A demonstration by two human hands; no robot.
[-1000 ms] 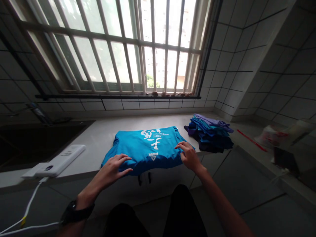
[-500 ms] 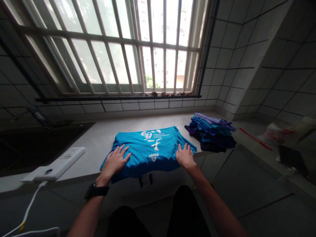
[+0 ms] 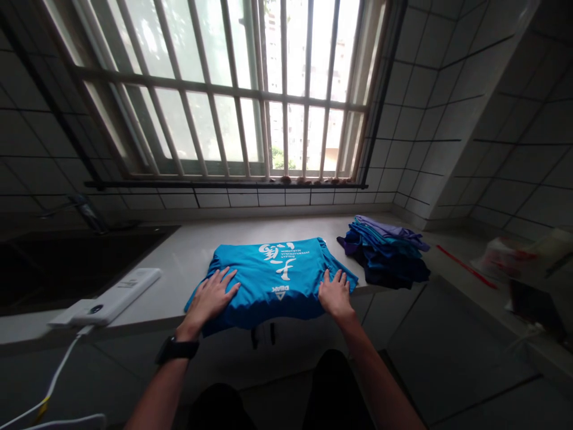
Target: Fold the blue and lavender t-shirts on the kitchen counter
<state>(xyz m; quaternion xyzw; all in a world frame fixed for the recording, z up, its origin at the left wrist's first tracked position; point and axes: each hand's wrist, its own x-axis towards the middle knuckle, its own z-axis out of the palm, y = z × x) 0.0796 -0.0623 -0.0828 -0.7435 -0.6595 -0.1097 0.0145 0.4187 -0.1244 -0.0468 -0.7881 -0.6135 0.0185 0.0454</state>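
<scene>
Blue folded T-shirt [image 3: 293, 263] with white print lies under my left hand [image 3: 211, 298] and right hand [image 3: 335, 294], which have settled flat, open, gripping nothing.

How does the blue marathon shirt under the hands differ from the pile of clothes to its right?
The blue marathon shirt is one flattened garment with white print, while the pile of clothes is several stacked garments in purple, teal and navy. The shirt lies under the left hand and right hand; neither hand touches the pile. The shirt is smooth and low, the pile taller and rumpled. Both lie on the same pale countertop.
</scene>
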